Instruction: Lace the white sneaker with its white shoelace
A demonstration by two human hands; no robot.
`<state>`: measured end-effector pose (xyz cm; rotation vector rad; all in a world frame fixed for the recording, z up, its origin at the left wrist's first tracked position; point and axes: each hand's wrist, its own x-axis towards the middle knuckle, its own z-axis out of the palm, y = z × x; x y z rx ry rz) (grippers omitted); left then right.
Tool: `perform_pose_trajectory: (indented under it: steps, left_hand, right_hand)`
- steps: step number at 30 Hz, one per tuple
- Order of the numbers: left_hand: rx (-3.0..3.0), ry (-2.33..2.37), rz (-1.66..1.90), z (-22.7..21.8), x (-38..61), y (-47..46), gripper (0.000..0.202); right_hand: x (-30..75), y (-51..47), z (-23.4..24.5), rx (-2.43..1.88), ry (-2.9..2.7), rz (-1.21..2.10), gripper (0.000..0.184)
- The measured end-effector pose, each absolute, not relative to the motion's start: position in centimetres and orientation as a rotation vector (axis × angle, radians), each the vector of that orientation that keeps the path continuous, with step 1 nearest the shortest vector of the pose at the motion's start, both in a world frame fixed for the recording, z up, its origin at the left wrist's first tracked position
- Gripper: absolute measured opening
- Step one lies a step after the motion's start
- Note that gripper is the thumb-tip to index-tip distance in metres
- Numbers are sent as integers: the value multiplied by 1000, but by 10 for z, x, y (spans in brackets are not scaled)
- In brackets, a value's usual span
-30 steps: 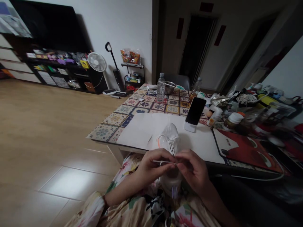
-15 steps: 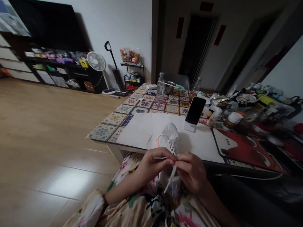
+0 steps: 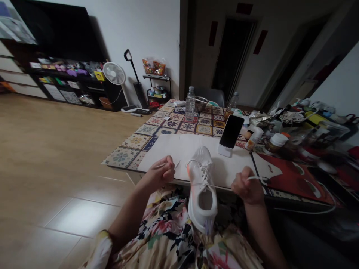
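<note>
A white sneaker rests with its heel on my lap and its toe on the white sheet at the table's near edge. Its white lace is drawn taut out to both sides. My left hand is closed into a fist on the left lace end, left of the shoe. To the right of the shoe, my right hand is fisted on the other lace end, over the table edge.
A phone leans on a white stand just behind the shoe. The table has a patterned cloth, a water bottle, a metal bowl and cluttered jars at right. A red mat lies at near right. Wood floor spreads left.
My hands were together over the shoe's opening working the lace. They have pulled apart to either side, drawing the lace ends taut.
</note>
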<state>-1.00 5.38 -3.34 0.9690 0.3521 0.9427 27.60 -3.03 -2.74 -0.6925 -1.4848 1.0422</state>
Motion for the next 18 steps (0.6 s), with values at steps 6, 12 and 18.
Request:
perform_pose_trajectory:
  steps: [6,12,18]
  left_hand:
    - [1549,709,614,-28,-3,40,35]
    - [1781,840,407,-27,0,38,32]
    - [1718,690,491,-27,-13,43,32]
  right_hand:
    - [264,-28,-24,-904,-1741,1049,45]
    - [261,-30,-25,-1298,-1826,900,39]
    - [276,-34,-19,-1241,-1914,979,20]
